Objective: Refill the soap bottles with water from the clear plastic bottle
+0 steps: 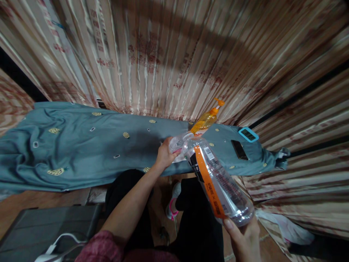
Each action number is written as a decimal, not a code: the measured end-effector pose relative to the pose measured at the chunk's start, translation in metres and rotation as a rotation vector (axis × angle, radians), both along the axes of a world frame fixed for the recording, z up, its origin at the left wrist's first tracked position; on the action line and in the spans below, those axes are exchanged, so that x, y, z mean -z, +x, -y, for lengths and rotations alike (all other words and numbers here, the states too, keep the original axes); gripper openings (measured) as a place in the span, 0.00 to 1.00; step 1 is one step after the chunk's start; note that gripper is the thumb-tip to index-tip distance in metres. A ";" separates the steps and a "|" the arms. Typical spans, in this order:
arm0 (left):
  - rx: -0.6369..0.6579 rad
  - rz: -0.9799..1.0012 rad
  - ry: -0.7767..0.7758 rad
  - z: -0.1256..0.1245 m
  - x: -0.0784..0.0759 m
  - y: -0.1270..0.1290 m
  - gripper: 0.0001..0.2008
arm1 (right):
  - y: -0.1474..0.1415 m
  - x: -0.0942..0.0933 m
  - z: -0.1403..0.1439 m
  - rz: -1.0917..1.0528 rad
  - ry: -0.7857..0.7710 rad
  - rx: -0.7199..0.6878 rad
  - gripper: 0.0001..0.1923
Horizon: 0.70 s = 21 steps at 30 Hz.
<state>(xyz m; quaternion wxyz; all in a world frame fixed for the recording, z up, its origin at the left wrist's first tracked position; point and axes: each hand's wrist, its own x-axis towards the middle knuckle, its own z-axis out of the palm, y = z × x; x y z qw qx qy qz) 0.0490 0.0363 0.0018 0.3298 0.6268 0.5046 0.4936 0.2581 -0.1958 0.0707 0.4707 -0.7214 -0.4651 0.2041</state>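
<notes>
My right hand (244, 236) grips the base end of a large clear plastic bottle (223, 182) with an orange and black label. The bottle is tilted, its neck end pointing up and left, away from me. Closed around a small clear plastic container (177, 143) is my left hand (165, 155), close by the neck of the big bottle. Whether the two plastic pieces touch I cannot tell. Just beyond them a pump bottle (204, 122) with amber contents and an orange pump head stands on the cloth, its lower part hidden.
A grey-green cloth with pineapple prints (89, 149) covers a long narrow surface. On its right side lie a dark phone (239, 150) and a blue-framed digital timer (248, 134). Pleated curtains (163, 54) hang behind. A grey box (49, 225) with a white cable stands lower left.
</notes>
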 end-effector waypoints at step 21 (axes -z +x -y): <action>-0.015 0.000 0.006 0.000 0.001 0.001 0.27 | 0.004 0.004 0.004 -0.026 0.000 0.012 0.42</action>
